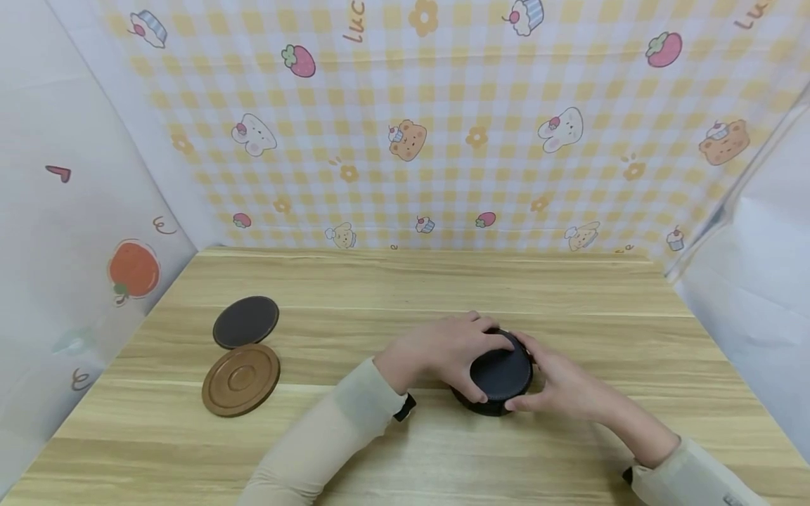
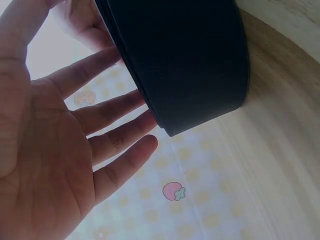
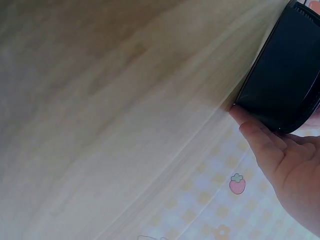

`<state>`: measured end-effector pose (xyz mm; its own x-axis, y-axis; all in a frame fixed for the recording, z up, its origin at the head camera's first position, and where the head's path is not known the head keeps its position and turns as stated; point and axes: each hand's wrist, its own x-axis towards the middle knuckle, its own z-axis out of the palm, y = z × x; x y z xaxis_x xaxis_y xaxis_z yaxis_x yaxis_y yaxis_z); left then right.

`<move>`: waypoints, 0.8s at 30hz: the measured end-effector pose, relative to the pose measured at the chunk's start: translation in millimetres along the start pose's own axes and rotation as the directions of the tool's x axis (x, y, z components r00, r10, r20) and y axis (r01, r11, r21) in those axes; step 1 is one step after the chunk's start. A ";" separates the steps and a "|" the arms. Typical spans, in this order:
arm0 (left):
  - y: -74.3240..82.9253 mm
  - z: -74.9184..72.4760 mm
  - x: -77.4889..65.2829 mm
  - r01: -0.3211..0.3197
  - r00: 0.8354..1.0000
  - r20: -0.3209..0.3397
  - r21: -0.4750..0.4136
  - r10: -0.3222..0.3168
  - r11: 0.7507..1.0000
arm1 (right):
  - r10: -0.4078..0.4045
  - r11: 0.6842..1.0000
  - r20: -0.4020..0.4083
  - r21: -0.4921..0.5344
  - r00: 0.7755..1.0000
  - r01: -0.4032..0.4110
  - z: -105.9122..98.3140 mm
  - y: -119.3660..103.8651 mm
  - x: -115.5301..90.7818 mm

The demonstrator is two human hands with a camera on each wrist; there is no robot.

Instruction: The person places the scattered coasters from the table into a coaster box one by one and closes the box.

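While the left hand (image 1: 448,349) grips the black container (image 1: 503,372), the right hand (image 1: 563,386) clasps its side.

table (image 1: 380,281) bears dark disc (image 1: 247,321), brown disc (image 1: 240,379), black cylinder (image 1: 504,370).

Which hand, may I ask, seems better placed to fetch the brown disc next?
Probably the left hand: it is nearer the brown disc; the right hand is beyond the black case.

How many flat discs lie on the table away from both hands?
2: a black disc on the left side of the table, and a brown disc just nearer the camera. Any inside or beneath the round black object would be hidden.
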<state>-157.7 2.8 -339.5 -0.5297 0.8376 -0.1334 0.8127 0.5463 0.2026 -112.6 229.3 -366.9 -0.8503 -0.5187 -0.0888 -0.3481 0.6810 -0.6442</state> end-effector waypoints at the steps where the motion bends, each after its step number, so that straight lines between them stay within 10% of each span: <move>1: -0.2 0.0 -0.1 -0.001 1.000 -0.004 0.005 0.001 1.000 | 0.001 1.000 -0.001 -0.004 1.000 -0.001 0.0 -0.2 0.0; 13: -10.4 1.3 -10.0 -0.012 1.000 -0.015 -0.027 0.012 1.000 | -0.004 1.000 0.010 -0.019 1.000 0.004 -0.2 -0.5 1.3; 24: -42.5 4.2 -53.0 0.110 0.994 0.004 -0.076 -0.110 0.991 | -0.005 1.000 -0.015 -0.024 1.000 0.005 0.9 -2.7 1.0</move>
<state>-163.2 -64.8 -345.2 -0.6147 0.7725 -0.1591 0.7290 0.6335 0.2595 -112.2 226.4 -365.9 -0.8543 -0.5145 -0.0742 -0.3615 0.6905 -0.6265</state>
